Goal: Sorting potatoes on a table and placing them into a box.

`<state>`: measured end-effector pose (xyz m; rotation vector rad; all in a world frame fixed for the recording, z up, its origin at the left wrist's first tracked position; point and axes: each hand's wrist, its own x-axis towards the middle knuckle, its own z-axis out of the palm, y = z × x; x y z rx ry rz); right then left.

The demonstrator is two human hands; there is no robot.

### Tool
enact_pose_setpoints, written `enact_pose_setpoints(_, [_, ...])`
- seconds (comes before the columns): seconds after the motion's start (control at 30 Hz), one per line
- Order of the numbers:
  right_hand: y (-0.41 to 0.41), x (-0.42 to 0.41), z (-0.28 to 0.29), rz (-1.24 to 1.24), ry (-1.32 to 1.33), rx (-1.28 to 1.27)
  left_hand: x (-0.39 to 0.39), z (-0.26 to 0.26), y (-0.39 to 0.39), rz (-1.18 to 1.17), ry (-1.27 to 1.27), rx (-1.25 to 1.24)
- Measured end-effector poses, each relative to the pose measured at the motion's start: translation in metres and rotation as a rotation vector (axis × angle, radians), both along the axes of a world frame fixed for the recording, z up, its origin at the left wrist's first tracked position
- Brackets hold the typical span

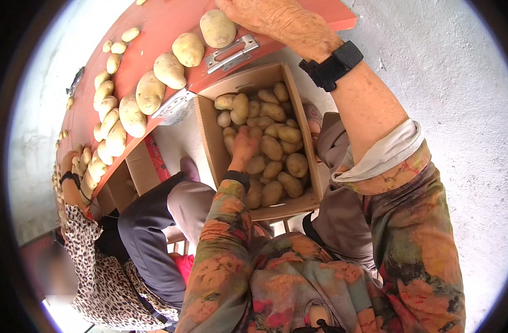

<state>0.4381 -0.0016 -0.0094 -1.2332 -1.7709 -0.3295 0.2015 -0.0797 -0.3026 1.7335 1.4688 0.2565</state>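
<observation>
My left hand [244,145] reaches into an open cardboard box [206,137] full of potatoes [272,147]. Its fingers touch potatoes there but are blurred, so a grip cannot be made out. My right hand [264,16] is over the red board [170,25] at the top of the view, its fingertips partly cut off by the picture's edge. Beside it lies a large pale potato [217,29], the end one of a row along the board's near edge. Whether the right hand holds anything is hidden.
A metal hinge [232,54] is fixed at the board's edge, and another metal plate [173,103] further left. Smaller potatoes [113,63] form a line behind the row. At left, a co-worker's hand [69,160] is at more potatoes. Another cardboard box [141,164] stands beneath the board.
</observation>
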Motion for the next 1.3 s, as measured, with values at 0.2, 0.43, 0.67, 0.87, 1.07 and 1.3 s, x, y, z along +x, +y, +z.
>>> enact_pose_setpoints(0.2, [0.006,-0.003,-0.011,-0.106,-0.261,0.359,-0.015,-0.031,0.012,-0.017,0.116,0.065])
enact_pose_setpoints(0.43, [0.010,-0.003,-0.013,0.053,-0.101,-0.071,0.015,0.015,-0.005,0.013,0.038,-0.038])
enact_pose_setpoints(0.67, [-0.006,-0.018,0.008,0.041,-0.015,-0.226,0.004,0.034,-0.026,0.146,-0.135,0.142])
enact_pose_setpoints(0.87, [-0.023,-0.026,0.018,0.096,-0.136,-0.218,0.010,0.098,-0.039,0.396,-0.440,0.039])
enact_pose_setpoints(1.07, [-0.035,-0.032,0.033,0.289,-0.092,-0.417,0.014,0.195,-0.040,0.451,-1.200,-0.271])
enact_pose_setpoints(1.3, [-0.046,-0.043,0.031,0.652,-0.003,-0.720,0.026,0.256,-0.023,0.369,-1.380,-0.062])
